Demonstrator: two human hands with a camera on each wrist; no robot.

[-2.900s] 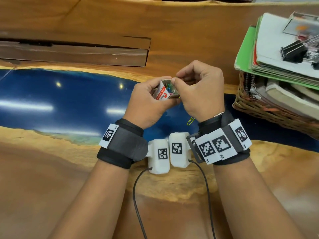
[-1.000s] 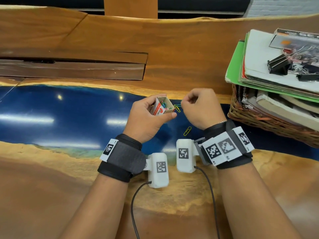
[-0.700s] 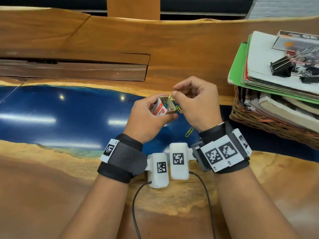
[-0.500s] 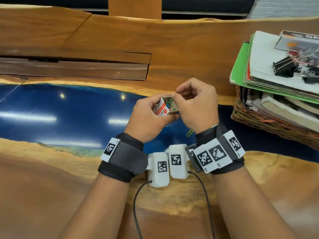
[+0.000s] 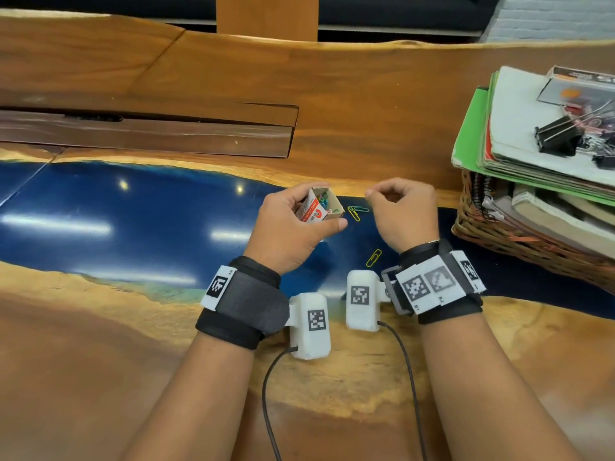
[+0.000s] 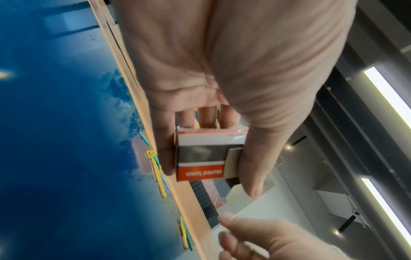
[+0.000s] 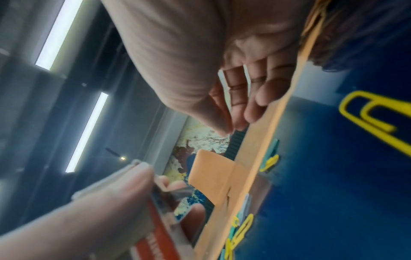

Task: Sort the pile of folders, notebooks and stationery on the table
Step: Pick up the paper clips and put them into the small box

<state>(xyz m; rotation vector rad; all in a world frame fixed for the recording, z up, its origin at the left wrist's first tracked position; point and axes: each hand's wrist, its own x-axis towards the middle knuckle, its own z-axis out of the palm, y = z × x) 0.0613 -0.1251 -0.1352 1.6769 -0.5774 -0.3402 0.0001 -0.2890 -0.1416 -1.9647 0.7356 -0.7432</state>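
My left hand [image 5: 293, 227] grips a small red-and-white paper clip box [image 5: 319, 207], open end up, with coloured clips inside. The left wrist view shows the box [image 6: 200, 158] held between thumb and fingers. My right hand [image 5: 399, 211] hovers just right of the box, fingers curled, thumb tip against index tip [image 7: 227, 130]; no clip shows between them. A yellow and a teal paper clip [image 5: 357, 211] lie on the blue table between my hands. Another yellow clip [image 5: 373, 257] lies nearer, by my right wrist, and looms large in the right wrist view [image 7: 373, 119].
At the right stands a wicker basket [image 5: 492, 234] of notebooks, with a stack of folders [image 5: 472, 128] on top. Black binder clips [image 5: 555, 138] and a clear plastic case [image 5: 579, 91] sit on the stack. A raised dark wood slab [image 5: 146, 134] lies at the back left.
My right hand has pulled away from the box opening, moving right and down over the loose clips. My left hand keeps holding the box, a little lower and more upright.
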